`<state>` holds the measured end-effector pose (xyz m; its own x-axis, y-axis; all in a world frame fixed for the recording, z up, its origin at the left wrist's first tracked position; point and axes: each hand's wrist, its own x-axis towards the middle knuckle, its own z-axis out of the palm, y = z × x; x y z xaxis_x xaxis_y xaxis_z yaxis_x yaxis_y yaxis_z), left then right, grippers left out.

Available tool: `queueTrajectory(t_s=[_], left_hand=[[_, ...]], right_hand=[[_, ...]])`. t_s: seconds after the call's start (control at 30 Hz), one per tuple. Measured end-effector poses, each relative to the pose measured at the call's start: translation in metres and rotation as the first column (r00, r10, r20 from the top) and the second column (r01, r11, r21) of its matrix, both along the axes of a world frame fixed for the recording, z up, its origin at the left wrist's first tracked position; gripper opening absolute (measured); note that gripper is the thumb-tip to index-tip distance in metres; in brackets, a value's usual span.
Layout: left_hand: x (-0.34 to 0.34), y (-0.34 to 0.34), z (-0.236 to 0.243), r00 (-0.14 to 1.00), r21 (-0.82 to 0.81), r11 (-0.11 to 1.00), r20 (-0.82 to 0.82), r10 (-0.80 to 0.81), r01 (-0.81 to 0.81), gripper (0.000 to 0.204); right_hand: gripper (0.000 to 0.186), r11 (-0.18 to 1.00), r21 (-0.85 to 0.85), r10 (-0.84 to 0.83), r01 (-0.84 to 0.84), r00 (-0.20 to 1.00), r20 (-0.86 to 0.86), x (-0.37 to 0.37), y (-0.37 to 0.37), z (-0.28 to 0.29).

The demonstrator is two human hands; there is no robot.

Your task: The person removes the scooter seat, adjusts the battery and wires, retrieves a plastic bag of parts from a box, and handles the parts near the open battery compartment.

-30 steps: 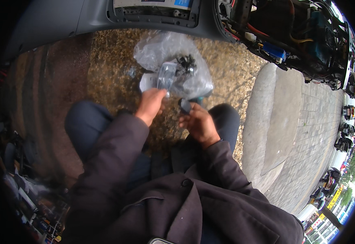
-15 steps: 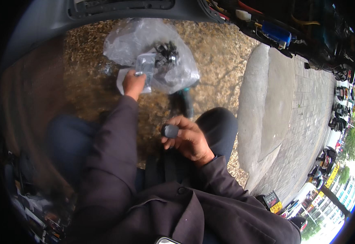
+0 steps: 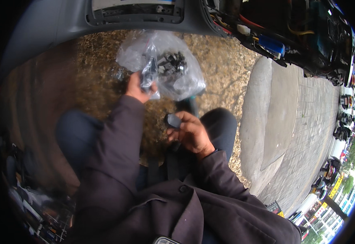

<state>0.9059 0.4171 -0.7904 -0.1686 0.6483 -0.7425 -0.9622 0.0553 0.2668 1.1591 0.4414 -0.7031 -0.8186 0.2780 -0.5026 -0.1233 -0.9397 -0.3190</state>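
Observation:
My left hand [image 3: 140,88] is closed on a small clear plastic bag [image 3: 149,67] with a dark item in it. Behind and right of that hand a large clear plastic bag [image 3: 191,83] lies on the rough brown ground. Several black and silver small parts [image 3: 171,63] show in the large bag; their kind cannot be made out. Nearer to me, above my right knee, my right hand [image 3: 194,136] pinches a small black round piece, like a cap [image 3: 172,120], between thumb and fingers. Its underside is hidden.
A grey plastic panel [image 3: 55,44] arches across the top. At the upper right stands a dark machine with exposed wires and a blue part [image 3: 271,45]. Paving [image 3: 313,110] with a concrete strip [image 3: 256,118] lies to the right, with parked scooters [image 3: 343,118] beyond.
The small bag in my left hand has turned from facing me flat to nearly edge-on. My right hand still holds the black piece, now tilted a little differently. The whole view has shifted slightly.

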Motion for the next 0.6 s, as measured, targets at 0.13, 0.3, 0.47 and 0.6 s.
queueTrajectory(t_s=[0.13, 0.3, 0.47, 0.6], left_hand=[[0.003, -0.011, 0.015, 0.978, 0.355, 0.934, 0.205, -0.032, -0.044, 0.057], [0.003, -0.018, 0.013, 0.956, 0.515, 0.856, 0.265, -0.124, -0.031, 0.067], [0.004, -0.019, 0.016, 0.951, 0.573, 0.819, 0.249, -0.184, 0.009, 0.078], [0.006, -0.019, 0.018, 0.975, 0.495, 0.867, 0.160, -0.153, 0.055, 0.081]], right_hand=[[0.027, 1.000, -0.001, 0.023, -0.023, 1.000, 0.021, -0.003, 0.003, -0.002], [0.026, 0.999, -0.009, 0.037, -0.037, 0.999, 0.010, -0.003, 0.001, -0.004], [0.027, 0.999, -0.021, 0.026, -0.026, 0.999, -0.021, -0.004, 0.001, -0.005], [0.029, 1.000, -0.002, 0.027, -0.027, 1.000, -0.004, -0.004, 0.002, -0.008]])
